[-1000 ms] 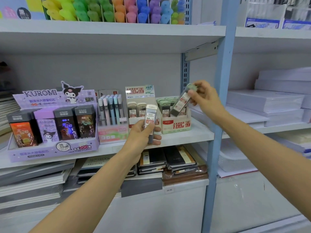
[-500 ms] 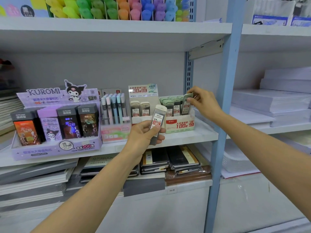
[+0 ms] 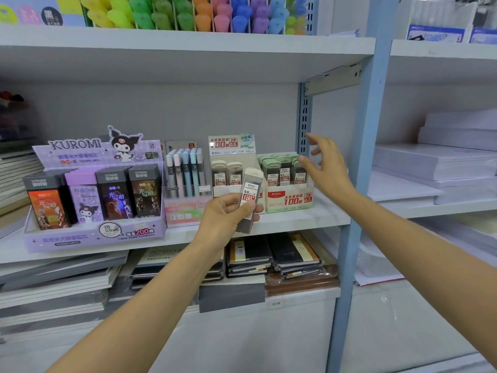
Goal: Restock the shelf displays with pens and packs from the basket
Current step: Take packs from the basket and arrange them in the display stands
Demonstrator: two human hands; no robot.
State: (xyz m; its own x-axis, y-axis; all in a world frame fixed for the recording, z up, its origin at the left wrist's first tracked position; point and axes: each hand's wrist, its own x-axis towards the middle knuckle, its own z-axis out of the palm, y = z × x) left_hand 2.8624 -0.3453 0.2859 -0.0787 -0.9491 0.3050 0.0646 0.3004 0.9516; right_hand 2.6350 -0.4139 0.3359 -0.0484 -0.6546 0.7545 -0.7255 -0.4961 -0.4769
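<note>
My left hand (image 3: 224, 215) grips a cream-capped lead refill pack (image 3: 248, 199) in front of the middle shelf. Behind it stands the cream display box (image 3: 228, 157) with two similar 0.5 packs. My right hand (image 3: 326, 164) hovers open and empty beside the green-capped 0.7 packs (image 3: 281, 170), which stand in their own display box (image 3: 289, 199). One fingertip is near the rightmost green pack.
A purple Kuromi display (image 3: 94, 232) and a pastel pen box (image 3: 185, 208) fill the shelf's left. Notebooks (image 3: 293, 255) are stacked on the shelf below. A blue upright (image 3: 357, 184) stands right of my right hand, with paper stacks (image 3: 435, 162) beyond. Highlighters (image 3: 193, 14) line the top shelf.
My right hand carried a green-capped pack down into the 0.7 display box, let go of it and drew back with fingers spread. My left hand stayed put with its pack.
</note>
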